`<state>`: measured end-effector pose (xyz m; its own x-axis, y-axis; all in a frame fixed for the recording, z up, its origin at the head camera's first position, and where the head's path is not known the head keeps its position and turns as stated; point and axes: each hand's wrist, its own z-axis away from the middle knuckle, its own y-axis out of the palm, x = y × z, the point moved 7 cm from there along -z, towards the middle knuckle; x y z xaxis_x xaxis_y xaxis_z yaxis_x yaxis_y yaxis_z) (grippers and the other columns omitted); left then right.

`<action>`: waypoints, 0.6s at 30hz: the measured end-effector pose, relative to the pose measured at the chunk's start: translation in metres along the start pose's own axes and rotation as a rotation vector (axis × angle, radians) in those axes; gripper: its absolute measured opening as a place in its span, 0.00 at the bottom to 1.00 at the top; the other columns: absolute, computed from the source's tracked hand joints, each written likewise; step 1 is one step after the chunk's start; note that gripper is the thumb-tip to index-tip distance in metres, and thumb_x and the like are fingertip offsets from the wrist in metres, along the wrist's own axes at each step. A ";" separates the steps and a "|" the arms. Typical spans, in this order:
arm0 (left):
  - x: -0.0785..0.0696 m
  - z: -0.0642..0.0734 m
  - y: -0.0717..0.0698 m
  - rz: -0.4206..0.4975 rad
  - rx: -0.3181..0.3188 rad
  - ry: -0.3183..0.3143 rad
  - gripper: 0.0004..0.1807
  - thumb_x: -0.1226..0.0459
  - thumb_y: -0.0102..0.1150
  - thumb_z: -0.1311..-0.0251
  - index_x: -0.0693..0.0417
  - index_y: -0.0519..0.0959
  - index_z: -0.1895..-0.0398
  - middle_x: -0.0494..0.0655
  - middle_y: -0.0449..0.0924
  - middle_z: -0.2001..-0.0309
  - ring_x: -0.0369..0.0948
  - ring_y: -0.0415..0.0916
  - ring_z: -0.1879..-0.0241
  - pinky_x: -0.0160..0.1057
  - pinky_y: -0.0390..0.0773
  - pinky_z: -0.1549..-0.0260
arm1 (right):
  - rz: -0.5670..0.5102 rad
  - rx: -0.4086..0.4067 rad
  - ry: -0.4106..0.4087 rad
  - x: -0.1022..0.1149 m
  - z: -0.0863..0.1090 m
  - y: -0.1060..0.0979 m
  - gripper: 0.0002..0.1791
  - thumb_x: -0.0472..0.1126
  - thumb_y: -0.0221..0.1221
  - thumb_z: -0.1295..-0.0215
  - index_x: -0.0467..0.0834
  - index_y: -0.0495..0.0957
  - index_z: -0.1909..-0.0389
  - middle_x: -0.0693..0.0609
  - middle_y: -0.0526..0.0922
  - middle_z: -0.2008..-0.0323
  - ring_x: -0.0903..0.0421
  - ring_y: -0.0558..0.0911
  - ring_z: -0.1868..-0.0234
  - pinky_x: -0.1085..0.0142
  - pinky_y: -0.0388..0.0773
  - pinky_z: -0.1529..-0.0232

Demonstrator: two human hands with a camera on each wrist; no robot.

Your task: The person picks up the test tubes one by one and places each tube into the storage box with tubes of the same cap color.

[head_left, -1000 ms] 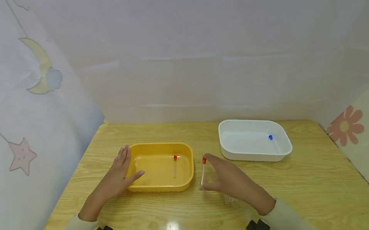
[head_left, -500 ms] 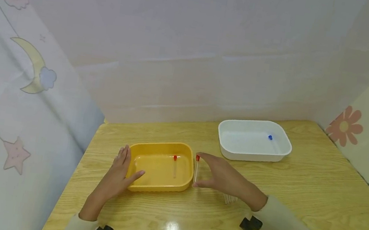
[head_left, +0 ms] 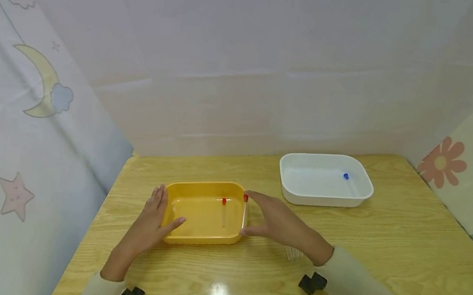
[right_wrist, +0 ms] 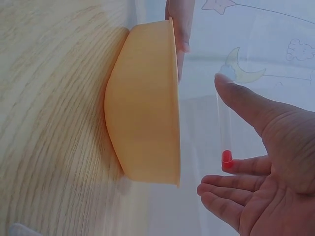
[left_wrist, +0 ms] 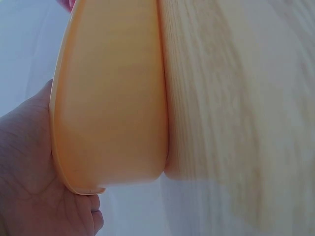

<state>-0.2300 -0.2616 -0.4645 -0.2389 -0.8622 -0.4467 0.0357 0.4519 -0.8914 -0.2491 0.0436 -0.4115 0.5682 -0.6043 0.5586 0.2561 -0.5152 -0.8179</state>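
Tube (head_left: 244, 214) with red cap (right_wrist: 227, 159) is pinched lengthwise in your right grip (head_left: 277, 221), above the right rim of the yellow tray (head_left: 202, 238) on the tabletop (head_left: 179, 274). Your left grip (head_left: 148, 225), thumb spread wide, rests against the tray's left end.

The left hand (head_left: 147, 223) spreads its thumb wide. The right hand (head_left: 278, 220) pinches with thumb and one finger.

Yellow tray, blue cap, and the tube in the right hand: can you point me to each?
Yellow tray (head_left: 194, 219), head view: bare floor inside it.
Blue cap (head_left: 346, 176), head view: middle of the cap.
Held tube (right_wrist: 224, 120), right wrist view: middle of its clear body.
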 end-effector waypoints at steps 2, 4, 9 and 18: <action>0.000 -0.001 0.000 0.000 0.002 -0.001 0.56 0.38 0.51 0.29 0.66 0.35 0.20 0.56 0.24 0.19 0.54 0.23 0.20 0.62 0.39 0.26 | -0.003 0.006 -0.001 0.001 -0.001 0.001 0.55 0.63 0.73 0.46 0.37 0.63 0.25 0.42 0.71 0.29 0.43 0.73 0.31 0.48 0.70 0.33; 0.000 0.000 -0.001 0.002 0.000 0.000 0.57 0.38 0.51 0.29 0.67 0.35 0.20 0.57 0.24 0.19 0.54 0.23 0.20 0.62 0.38 0.26 | -0.008 0.016 0.004 0.003 -0.003 0.002 0.55 0.62 0.73 0.45 0.37 0.62 0.24 0.42 0.70 0.29 0.43 0.72 0.31 0.49 0.70 0.32; 0.001 0.001 0.000 0.005 0.005 -0.004 0.57 0.38 0.51 0.29 0.67 0.35 0.20 0.57 0.23 0.19 0.54 0.23 0.20 0.62 0.38 0.26 | -0.007 0.032 0.023 0.006 -0.007 0.005 0.55 0.60 0.74 0.45 0.37 0.62 0.24 0.42 0.71 0.29 0.43 0.72 0.31 0.50 0.70 0.32; 0.001 -0.001 0.000 0.004 -0.001 0.003 0.57 0.38 0.51 0.29 0.67 0.35 0.20 0.56 0.23 0.19 0.52 0.22 0.20 0.60 0.37 0.25 | -0.019 0.029 -0.014 0.013 -0.016 0.007 0.55 0.58 0.74 0.45 0.37 0.61 0.24 0.42 0.71 0.30 0.43 0.73 0.31 0.49 0.71 0.33</action>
<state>-0.2314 -0.2618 -0.4645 -0.2421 -0.8595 -0.4502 0.0359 0.4558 -0.8894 -0.2522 0.0221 -0.4075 0.5735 -0.5864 0.5720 0.2893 -0.5083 -0.8111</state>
